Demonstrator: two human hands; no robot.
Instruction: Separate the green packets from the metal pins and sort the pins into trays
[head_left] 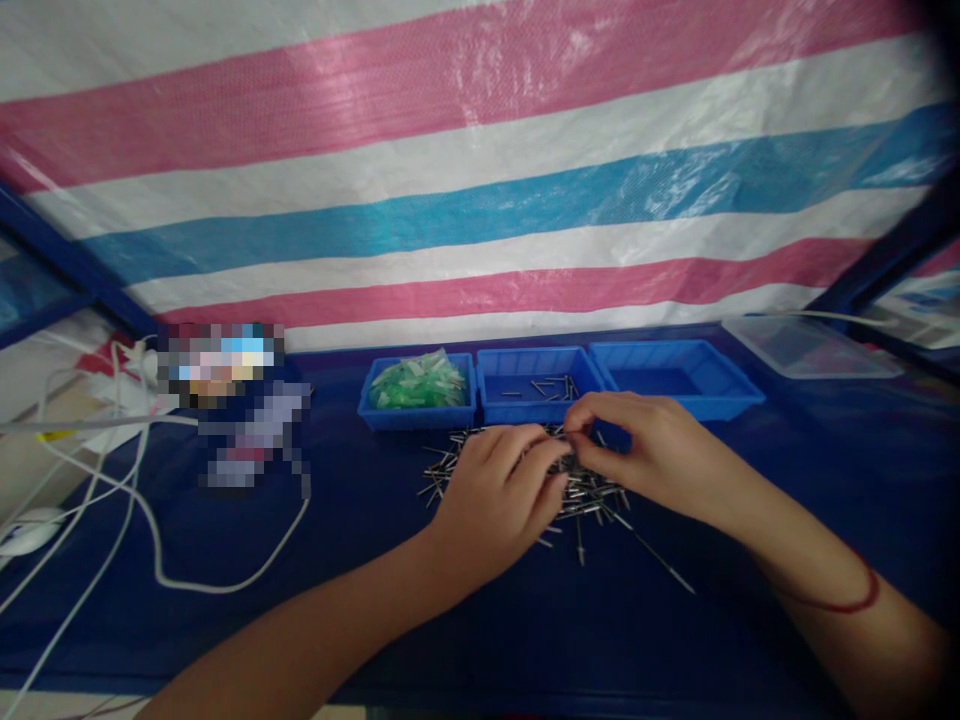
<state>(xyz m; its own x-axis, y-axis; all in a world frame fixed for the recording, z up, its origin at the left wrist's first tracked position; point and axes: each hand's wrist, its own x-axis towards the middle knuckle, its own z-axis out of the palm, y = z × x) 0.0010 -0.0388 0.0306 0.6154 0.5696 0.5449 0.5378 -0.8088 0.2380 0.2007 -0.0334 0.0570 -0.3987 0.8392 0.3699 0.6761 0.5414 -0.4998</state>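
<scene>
A loose heap of thin metal pins [592, 497] lies on the dark blue table [450, 610], just in front of three blue trays. My left hand [502, 495] rests on the heap with its fingers curled down among the pins. My right hand [637, 445] hovers over the heap's far side, thumb and fingers pinched together; what they pinch is too small to name. The two hands nearly touch at the fingertips. A red cord circles my right forearm [855, 600].
The left blue tray [417, 412] holds green plastic pieces [417, 383], the middle blue tray [537, 400] a few pins, the right blue tray [724, 385] looks bare. A clear lid [806, 347] sits far right. White cables [150, 510] trail at left. A striped tarp [480, 180] backs the table.
</scene>
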